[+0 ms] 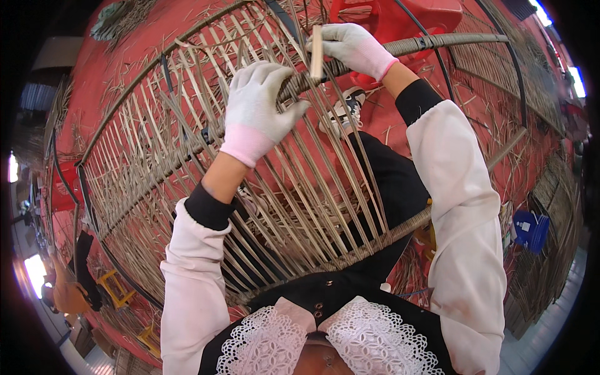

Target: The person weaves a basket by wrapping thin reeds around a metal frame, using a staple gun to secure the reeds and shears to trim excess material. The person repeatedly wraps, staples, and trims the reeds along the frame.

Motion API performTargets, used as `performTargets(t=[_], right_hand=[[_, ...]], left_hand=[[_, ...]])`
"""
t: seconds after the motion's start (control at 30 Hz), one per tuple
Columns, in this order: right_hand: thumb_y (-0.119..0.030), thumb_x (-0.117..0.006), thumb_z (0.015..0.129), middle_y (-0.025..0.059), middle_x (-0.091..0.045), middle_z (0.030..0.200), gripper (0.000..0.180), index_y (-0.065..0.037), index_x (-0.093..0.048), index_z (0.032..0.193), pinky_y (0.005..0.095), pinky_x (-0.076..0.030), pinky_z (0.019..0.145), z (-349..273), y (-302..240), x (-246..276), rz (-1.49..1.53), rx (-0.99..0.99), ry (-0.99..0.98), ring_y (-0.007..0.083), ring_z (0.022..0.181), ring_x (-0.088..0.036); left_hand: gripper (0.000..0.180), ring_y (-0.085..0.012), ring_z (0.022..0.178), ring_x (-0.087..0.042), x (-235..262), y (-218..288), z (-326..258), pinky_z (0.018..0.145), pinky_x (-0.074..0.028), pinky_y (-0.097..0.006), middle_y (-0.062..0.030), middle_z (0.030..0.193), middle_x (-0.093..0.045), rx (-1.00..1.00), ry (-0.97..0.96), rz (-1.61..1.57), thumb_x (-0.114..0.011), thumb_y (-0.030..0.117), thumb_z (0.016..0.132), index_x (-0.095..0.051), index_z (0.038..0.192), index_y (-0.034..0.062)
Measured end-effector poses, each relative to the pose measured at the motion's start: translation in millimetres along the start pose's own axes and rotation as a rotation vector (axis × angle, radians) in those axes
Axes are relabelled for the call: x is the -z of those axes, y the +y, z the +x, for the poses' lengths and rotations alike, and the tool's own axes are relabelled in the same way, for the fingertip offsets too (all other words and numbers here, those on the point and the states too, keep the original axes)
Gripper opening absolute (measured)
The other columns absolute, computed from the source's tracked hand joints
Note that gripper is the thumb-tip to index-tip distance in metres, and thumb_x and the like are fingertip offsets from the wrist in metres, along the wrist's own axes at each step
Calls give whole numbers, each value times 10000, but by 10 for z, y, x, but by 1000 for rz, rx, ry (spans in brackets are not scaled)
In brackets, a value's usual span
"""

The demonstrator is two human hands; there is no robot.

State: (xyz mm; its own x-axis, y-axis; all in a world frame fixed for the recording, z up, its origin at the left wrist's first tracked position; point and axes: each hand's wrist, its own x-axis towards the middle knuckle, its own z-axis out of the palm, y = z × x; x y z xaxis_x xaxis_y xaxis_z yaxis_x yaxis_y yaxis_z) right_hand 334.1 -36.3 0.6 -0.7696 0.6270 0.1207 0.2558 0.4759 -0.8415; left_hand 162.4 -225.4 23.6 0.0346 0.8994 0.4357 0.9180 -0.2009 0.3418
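A large frame [153, 172] with many thin rattan-like strips running between wrapped bars lies across my lap. My left hand [256, 106], in a white knit glove with a pink cuff, curls its fingers over the strip-wrapped middle bar [300, 84]; its thumb sticks out to the side. Just right of it, my right hand [347, 50], gloved alike, is closed on a short, flat, pale wooden stick [317, 53]. That stick stands roughly upright against the bar where the wrapping is. My right fingertips are partly hidden behind it.
Loose dry strips litter the red floor [94, 119]. A red plastic stool [400, 15] stands beyond my right hand. The bar's bare wrapped end [462, 40] reaches far right, near another woven frame [494, 78]. A blue container [531, 230] sits at right; yellow stools [117, 289] at left.
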Motion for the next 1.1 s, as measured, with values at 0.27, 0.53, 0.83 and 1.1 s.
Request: performTargets(t=[0.27,0.53,0.83,1.1], right_hand=[[-284,-667,961,73,-675,802,273,-30,-719,1045,310,-491,742,14,-40,-16,46,-59,-18,145,726,-594],[-256,-685,957,29,-704,855,276,-12,-717,1080,290,-497,781,25,-78,-11,162,-146,-57,85,795,-593],[-200,-674,962,17,-715,920,266,5,-712,1127,266,-512,790,6,-135,35,187,-93,-77,62,830,-607],[-231,-730,939,-11,-686,898,263,14,-728,1037,236,-500,769,-20,-192,40,304,-188,-48,57,832,-595]], left_hand=[[215,-266,1030,-636,219,-295,-178,934,-482,-399,-114,1040,-692,452,345,-231,-633,179,913,-700,1069,48],[443,-259,1145,-589,-117,147,81,1137,-287,-449,-86,1105,-687,68,127,39,-733,465,835,-722,1052,79],[533,-355,1058,-656,-107,306,349,940,-510,-452,-198,1028,-701,389,-341,7,-691,410,806,-636,1164,19],[400,-311,1050,-650,-95,141,212,984,-462,-434,-152,1015,-710,166,-100,-150,-742,330,810,-697,1078,36]])
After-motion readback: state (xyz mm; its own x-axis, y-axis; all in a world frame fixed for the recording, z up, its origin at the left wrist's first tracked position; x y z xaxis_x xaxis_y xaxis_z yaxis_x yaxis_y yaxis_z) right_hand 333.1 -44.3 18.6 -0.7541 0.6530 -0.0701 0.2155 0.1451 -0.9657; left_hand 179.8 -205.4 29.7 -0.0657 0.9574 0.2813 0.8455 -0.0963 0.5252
